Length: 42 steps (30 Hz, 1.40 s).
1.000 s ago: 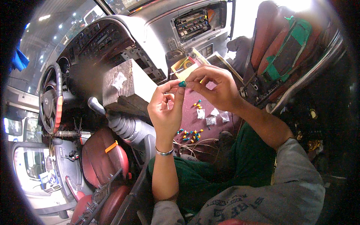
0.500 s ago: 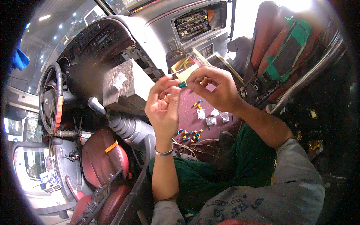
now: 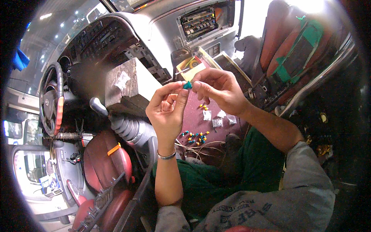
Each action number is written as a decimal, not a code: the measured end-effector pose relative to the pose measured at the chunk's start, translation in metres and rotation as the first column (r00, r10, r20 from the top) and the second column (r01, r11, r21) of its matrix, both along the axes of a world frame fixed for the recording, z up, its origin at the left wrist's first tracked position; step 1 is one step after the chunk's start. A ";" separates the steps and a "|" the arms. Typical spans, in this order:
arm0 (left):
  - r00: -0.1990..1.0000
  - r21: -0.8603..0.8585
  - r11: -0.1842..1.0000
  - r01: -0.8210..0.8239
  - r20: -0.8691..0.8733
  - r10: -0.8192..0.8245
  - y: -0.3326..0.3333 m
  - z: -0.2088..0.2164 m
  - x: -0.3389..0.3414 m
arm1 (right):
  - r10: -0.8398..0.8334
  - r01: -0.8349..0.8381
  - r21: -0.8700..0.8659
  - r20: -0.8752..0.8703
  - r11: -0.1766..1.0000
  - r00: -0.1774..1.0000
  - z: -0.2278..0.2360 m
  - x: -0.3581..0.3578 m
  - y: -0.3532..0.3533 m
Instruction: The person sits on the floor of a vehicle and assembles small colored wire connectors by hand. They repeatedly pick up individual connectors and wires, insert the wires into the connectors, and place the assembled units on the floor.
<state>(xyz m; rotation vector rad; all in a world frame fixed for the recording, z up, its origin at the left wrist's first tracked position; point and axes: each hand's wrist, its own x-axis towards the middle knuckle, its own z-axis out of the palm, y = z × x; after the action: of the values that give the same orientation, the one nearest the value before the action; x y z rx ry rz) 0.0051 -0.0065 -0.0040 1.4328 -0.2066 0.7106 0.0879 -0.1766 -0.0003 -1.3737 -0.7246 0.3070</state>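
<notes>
Left hand (image 3: 167, 110): narrow pinch on small teal piece (image 3: 187, 85). Right hand (image 3: 223, 91): just right of piece, fingers curled, can't tell if holding. Reads as two-handed fingertip work; next move calls for steady left pinch.

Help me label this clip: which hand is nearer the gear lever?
The left. The left hand is to the right of the gear lever; the right hand is farther right, beyond the left hand.
</notes>
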 end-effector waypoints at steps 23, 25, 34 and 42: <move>0.931 0.409 0.880 -0.243 -0.155 0.330 0.034 -0.011 0.010 | -0.135 0.320 -0.169 0.659 0.932 0.740 0.018 0.077 -0.013; 0.912 0.461 0.855 -0.237 -0.197 0.359 0.046 -0.013 0.007 | -0.108 0.282 -0.234 0.560 0.931 0.822 0.012 0.094 -0.005; 0.744 0.773 0.605 0.190 -0.515 0.425 0.091 -0.059 -0.010 | 0.060 0.277 -0.771 0.376 0.573 0.925 -0.356 0.146 0.006; 0.688 0.637 0.733 0.241 -0.644 0.334 0.069 -0.045 -0.012 | -0.238 0.318 -0.799 0.224 0.511 0.945 -0.479 0.141 0.000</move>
<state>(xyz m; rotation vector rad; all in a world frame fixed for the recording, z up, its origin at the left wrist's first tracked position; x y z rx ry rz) -0.0071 0.0625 -0.0490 2.3544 0.2463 0.0025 0.2293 -0.1771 -0.4793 -2.4142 -0.3904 0.3489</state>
